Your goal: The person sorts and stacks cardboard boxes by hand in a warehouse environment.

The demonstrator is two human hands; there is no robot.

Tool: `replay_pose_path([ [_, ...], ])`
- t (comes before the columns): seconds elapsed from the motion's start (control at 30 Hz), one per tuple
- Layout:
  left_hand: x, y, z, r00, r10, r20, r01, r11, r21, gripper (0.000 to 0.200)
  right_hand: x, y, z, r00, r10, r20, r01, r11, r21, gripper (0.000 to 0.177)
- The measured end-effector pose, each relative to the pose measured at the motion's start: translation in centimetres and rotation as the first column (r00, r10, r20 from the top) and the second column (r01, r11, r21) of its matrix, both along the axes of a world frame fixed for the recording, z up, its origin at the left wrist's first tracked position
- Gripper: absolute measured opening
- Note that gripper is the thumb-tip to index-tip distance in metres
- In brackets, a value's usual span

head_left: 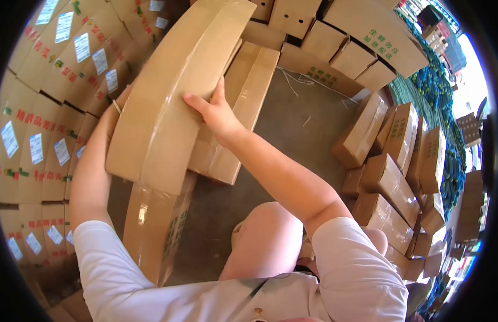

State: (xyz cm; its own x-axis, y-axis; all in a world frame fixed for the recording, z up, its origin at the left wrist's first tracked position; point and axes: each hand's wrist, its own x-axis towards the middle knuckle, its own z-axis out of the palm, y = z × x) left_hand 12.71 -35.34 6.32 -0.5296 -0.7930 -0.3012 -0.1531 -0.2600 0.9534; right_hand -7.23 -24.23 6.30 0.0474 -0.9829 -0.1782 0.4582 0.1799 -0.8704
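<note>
A long, taped cardboard box (163, 96) lies tilted between my two arms, its near end over another box. My right hand (219, 115) grips its right side, thumb on the top face and the other fingers partly hidden. Along the left side, my left hand (124, 96) holds the same box; most of its fingers are out of sight behind the cardboard. Beneath and to the right is a second taped box (254, 80). A third box (144, 231), with green print on its side, lies under the near end.
Stacked cartons with red print and white labels (29, 145) form a wall at left. Cartons with green print (361, 40) stand at the back. Several long boxes (391, 185) are piled at right, beside blue-green netting (431, 86). Thin white strips (308, 80) lie on the floor (292, 145).
</note>
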Motion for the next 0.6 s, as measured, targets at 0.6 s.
replay_pose_path([
  [0.6,10.6,4.1,-8.0,0.917,0.141,-0.374,0.031,0.907,0.420,0.068,3.9,6.1,-9.0,0.759,0.226,-0.610,-0.287,0.958,-0.002,0.130],
])
